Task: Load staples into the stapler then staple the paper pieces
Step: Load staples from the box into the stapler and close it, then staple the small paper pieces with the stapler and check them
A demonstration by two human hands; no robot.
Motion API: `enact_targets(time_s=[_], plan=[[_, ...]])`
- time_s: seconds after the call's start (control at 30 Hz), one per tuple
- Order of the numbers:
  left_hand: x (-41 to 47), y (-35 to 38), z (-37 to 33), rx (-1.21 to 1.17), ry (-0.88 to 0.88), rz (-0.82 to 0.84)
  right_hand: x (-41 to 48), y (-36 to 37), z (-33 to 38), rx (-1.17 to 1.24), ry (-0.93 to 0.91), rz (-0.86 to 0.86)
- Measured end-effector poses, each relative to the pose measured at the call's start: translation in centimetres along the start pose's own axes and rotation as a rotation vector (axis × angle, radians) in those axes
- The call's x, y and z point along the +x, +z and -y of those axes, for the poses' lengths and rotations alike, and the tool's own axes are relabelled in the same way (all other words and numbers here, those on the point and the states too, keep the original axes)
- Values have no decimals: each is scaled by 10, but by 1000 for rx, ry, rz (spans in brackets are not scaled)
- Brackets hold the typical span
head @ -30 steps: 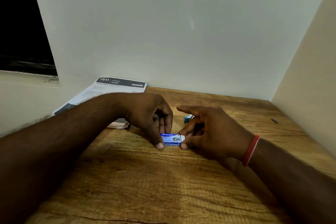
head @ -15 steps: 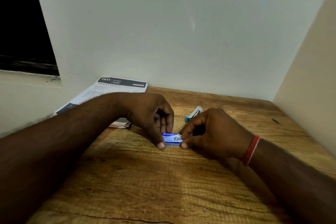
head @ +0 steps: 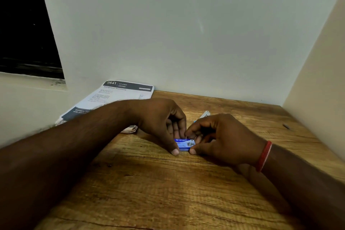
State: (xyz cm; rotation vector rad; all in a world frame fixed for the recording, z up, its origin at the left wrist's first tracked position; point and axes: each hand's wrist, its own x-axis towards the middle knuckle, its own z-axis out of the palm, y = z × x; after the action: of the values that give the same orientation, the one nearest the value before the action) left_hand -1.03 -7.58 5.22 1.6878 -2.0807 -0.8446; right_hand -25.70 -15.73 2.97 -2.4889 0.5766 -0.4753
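A small blue staple box (head: 184, 144) lies on the wooden table (head: 168, 192) between my two hands. My left hand (head: 162, 119) pinches its left end with thumb and fingers. My right hand (head: 222, 138) pinches its right end, fingers curled over the top. Behind my right hand, part of the stapler (head: 204, 114) shows, white with a blue tip. Printed paper sheets (head: 119, 97) lie at the back left against the wall. A few small pinkish paper pieces (head: 130, 129) peek out under my left wrist.
White walls close in the table at the back and on the right. A dark window opening (head: 24, 24) is at the upper left. A small dark mark (head: 286, 126) sits near the right wall.
My right hand's index finger, stretched out a second ago, has curled down onto the box. Both hands have closed in on the box, which stays where it was.
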Motion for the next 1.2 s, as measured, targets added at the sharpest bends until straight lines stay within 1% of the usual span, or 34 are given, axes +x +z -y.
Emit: enact_targets(time_s=[0.1,0.17,0.23,0.3,0.37,0.43,0.5,0.6,0.7,0.8,0.83,0.87,0.93,0.97,1.03,1.07,1.13,1.2], plan=[[2,3,1,-36,0,-4,-1,-7,-1,-7,0,7],[2,2,1,-48,2,-11,-1,-20,-5,-5,18,-43],[2,1,4,-44,5,-43,2,-39,-17,-10,70,-186],[4,2,9,-40,-4,-91,6,-57,-36,-27,162,-381],[6,3,11,-31,-12,-123,5,-75,-62,-54,303,-564],[8,5,10,-11,-7,-135,-1,-90,-92,-149,469,-670],[9,5,9,39,-8,-175,-8,-102,-117,-235,614,-681],[8,1,14,118,4,-304,-12,-110,-137,-316,768,-624],[3,-12,24,196,27,-469,-10,-112,-146,-378,845,-553],[-5,-30,36,277,23,-692,-9,-112,-153,-430,874,-499],[-7,-37,40,319,-13,-780,-10,-113,-154,-433,877,-491],[-11,-45,45,362,-89,-862,-10,-113,-156,-441,877,-491],[-23,-65,58,420,-317,-973,-11,-114,-158,-462,870,-481],[-32,-75,68,433,-434,-989,-12,-113,-158,-465,870,-477],[-55,-88,85,467,-638,-951,-12,-113,-154,-454,874,-475],[-67,-92,93,499,-713,-912,-13,-112,-151,-454,870,-485],[-82,-97,107,539,-805,-831,-13,-110,-140,-447,821,-554],[-87,-98,115,559,-884,-783,-9,-103,-122,-410,706,-633]])
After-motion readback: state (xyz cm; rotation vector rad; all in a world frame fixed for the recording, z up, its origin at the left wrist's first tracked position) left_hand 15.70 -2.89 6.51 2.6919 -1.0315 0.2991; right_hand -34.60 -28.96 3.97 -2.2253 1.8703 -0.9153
